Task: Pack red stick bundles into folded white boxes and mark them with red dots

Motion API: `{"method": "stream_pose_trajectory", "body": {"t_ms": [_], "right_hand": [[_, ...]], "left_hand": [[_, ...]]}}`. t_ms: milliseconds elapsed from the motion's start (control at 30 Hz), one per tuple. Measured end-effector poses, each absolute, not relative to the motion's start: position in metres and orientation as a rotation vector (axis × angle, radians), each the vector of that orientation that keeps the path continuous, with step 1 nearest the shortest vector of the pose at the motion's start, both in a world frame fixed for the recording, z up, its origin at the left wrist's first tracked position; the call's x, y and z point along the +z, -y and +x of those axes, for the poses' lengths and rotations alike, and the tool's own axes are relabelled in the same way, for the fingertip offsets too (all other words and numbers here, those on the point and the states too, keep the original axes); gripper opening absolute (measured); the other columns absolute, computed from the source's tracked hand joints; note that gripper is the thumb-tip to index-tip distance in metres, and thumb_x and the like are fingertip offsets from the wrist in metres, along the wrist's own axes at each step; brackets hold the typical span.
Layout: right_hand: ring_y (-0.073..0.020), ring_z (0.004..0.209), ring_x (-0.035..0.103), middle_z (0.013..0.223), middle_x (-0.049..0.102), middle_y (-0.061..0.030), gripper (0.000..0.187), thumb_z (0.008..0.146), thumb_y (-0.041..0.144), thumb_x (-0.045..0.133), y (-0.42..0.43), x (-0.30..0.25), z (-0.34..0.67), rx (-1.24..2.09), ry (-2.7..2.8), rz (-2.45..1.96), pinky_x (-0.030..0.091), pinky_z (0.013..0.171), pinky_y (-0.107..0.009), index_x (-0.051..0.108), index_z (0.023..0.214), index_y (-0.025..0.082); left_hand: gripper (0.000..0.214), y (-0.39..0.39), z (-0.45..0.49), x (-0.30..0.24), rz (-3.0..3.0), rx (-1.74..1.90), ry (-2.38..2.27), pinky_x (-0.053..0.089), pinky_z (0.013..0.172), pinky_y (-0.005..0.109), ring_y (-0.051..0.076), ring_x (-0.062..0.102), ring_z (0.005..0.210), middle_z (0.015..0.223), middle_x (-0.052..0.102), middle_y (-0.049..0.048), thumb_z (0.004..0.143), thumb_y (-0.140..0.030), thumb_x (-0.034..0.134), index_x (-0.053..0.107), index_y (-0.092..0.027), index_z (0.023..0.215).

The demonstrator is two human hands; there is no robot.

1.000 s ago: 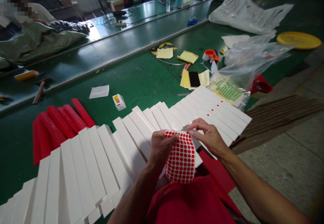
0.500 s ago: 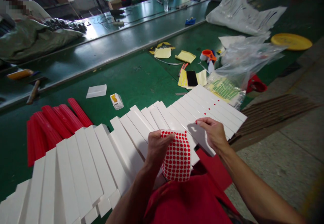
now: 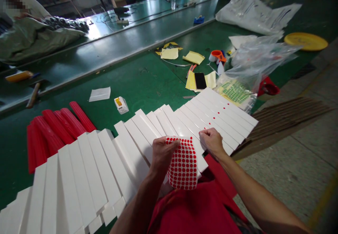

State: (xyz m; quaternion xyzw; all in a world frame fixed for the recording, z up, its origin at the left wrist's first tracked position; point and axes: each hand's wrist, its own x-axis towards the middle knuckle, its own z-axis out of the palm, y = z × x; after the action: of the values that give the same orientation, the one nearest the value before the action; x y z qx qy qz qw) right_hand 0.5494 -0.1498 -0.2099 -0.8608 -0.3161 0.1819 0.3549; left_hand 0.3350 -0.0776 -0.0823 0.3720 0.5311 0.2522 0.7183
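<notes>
My left hand (image 3: 161, 153) is closed on a white sheet of red dot stickers (image 3: 183, 163), held upright over my lap. My right hand (image 3: 212, 141) sits just to the right of the sheet, fingers curled and pinched together down on a white strip; what they pinch is too small to make out. A long fan of overlapping white strips (image 3: 105, 167) runs across the green table (image 3: 142, 82). Several strips at the right end (image 3: 224, 116) each carry a small red dot.
Red tubes (image 3: 52, 130) lie at the left. A white paper (image 3: 99, 94), a small white box (image 3: 121, 105), yellow sheets with a black phone (image 3: 200, 80), clear plastic bags (image 3: 253, 65), a tape dispenser (image 3: 218, 56) and a yellow disc (image 3: 306, 41) lie beyond. Another person sits at the far left.
My right hand left the top of the sticker sheet, swung out right over the strips, then came down onto a strip nearer the sheet. The left hand barely moved.
</notes>
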Motion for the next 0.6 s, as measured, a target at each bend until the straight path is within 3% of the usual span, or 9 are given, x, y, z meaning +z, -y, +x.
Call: {"method": "stream_pose_trajectory", "body": {"t_ms": [200,467,600], "right_hand": [[-0.0244,0.088,0.059,0.085,0.065,-0.0042,0.025,0.071,0.039,0.056,0.150,-0.214,0.541,0.397,0.843,-2.241,0.031,0.093,-0.048,0.073,0.070,0.021],[-0.0286,0.095,0.053,0.094,0.056,-0.0089,0.034,0.070,0.039,0.061,0.149,-0.212,0.536,0.279,0.815,-2.226,0.034,0.091,-0.050,0.073,0.096,0.019],[-0.0240,0.087,0.057,0.089,0.061,-0.0072,0.025,0.076,0.039,0.060,0.150,-0.185,0.522,0.414,0.912,-2.075,0.043,0.085,-0.042,0.075,0.087,0.021]], "left_hand": [[0.025,0.076,0.332,-0.078,0.807,0.559,-1.157,0.044,0.048,0.025,0.014,0.058,0.046,0.052,0.065,0.0048,0.060,-0.032,0.080,0.068,-0.010,0.059],[0.023,0.078,0.323,-0.075,0.806,0.575,-1.178,0.045,0.049,0.025,0.014,0.058,0.046,0.052,0.065,0.0033,0.061,-0.031,0.080,0.069,-0.011,0.061],[0.024,0.079,0.321,-0.073,0.815,0.568,-1.161,0.044,0.049,0.025,0.014,0.058,0.047,0.052,0.064,0.0032,0.061,-0.032,0.080,0.070,-0.011,0.061]]}}
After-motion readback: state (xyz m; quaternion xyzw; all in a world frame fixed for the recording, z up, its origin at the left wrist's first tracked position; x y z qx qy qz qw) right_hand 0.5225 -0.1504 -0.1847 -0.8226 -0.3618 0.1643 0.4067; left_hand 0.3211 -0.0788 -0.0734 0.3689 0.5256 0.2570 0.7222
